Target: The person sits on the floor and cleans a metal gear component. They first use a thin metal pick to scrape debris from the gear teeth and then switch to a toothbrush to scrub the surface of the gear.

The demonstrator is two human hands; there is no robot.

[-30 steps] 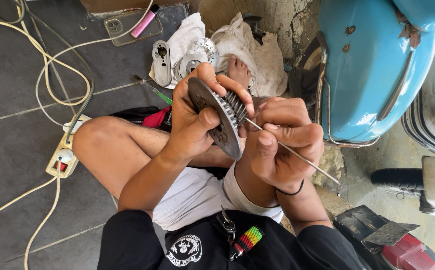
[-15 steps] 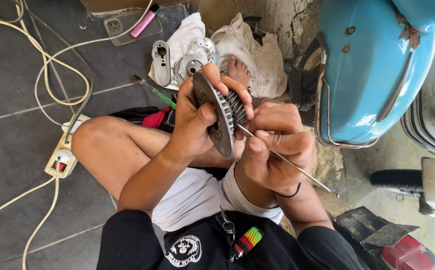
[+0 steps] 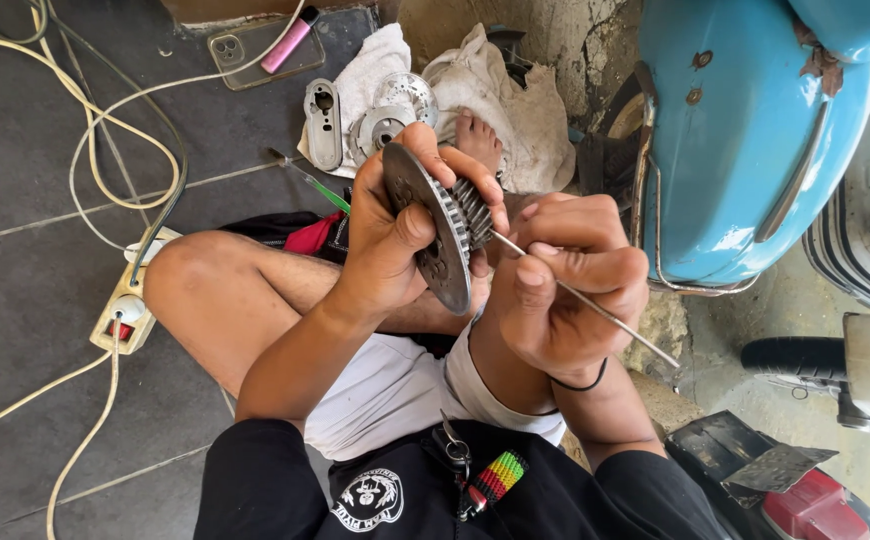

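My left hand (image 3: pixel 395 240) grips a round metal gear assembly (image 3: pixel 440 235), a flat disc with a toothed cluster on its right side, held edge-on over my crossed legs. My right hand (image 3: pixel 570 290) pinches a thin metal rod (image 3: pixel 615 320) whose tip pokes into the toothed cluster. The rod's far end sticks out to the lower right past my wrist. My thumb lies across the disc's face.
Metal parts (image 3: pixel 375 120) lie on a white rag (image 3: pixel 515 100) ahead by my foot. A green-handled screwdriver (image 3: pixel 310 180), a phone (image 3: pixel 245 45) with a pink lighter, and a power strip (image 3: pixel 125 310) with cables lie on the left floor. A blue scooter (image 3: pixel 755 150) stands close right.
Both hands have shifted slightly to the left with the gear assembly, and the disc has turned more edge-on. The rod stays pushed into the toothed cluster.
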